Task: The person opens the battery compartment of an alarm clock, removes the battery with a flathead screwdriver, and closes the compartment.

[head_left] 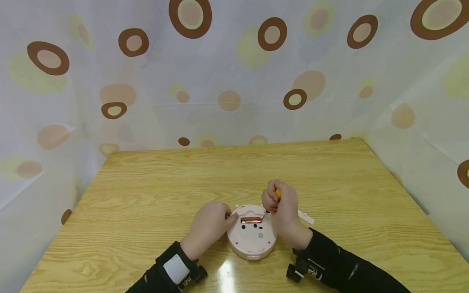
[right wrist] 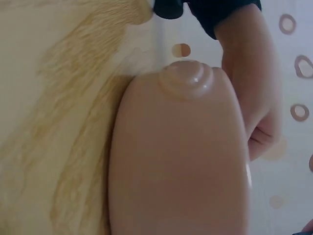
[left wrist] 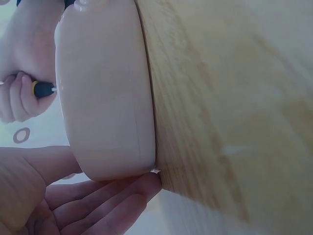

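Note:
A round pale pink device (head_left: 253, 242) lies on the wooden table with its back up. One red battery (head_left: 250, 220) sits in its open compartment, and small holes and a speaker grille show below that. My left hand (head_left: 210, 221) grips the device's left edge, thumb on top and fingers along the side wall (left wrist: 107, 98). Above the right edge, my right hand (head_left: 286, 207) holds a screwdriver (left wrist: 43, 89) with a yellow and black handle in curled fingers. Its thin metal shaft points down at the back, near the battery's right end; the very tip is hidden in the left wrist view.
A narrow white strip (head_left: 306, 217), like a battery cover, lies on the table just right of my right hand. The wooden table (head_left: 146, 179) ends at a patterned curtain (head_left: 227, 73) behind and at both sides.

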`<state>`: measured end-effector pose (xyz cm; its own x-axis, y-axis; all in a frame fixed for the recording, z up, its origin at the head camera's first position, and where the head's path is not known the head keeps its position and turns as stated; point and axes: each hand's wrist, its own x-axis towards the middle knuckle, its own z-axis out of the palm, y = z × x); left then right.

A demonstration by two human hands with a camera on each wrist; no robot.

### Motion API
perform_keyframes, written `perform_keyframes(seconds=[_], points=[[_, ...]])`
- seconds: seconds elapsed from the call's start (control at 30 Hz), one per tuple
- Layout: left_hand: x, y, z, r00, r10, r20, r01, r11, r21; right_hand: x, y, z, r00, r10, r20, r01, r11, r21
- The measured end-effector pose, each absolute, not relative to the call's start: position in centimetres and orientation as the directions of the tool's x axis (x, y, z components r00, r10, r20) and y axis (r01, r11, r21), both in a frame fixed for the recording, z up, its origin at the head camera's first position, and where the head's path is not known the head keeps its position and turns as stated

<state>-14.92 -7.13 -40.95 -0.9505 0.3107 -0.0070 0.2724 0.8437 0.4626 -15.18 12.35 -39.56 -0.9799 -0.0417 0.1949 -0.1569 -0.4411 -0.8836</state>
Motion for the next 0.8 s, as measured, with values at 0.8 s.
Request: perform_keyframes(seconds=[0.8], points=[[-15.1, -7.4, -41.0, -0.944, 0.329, 0.017, 0.299, 0.834, 0.463, -14.6, 9.8, -39.4, -0.991, -0.001, 0.135, -0.132, -0.18, -0.975]])
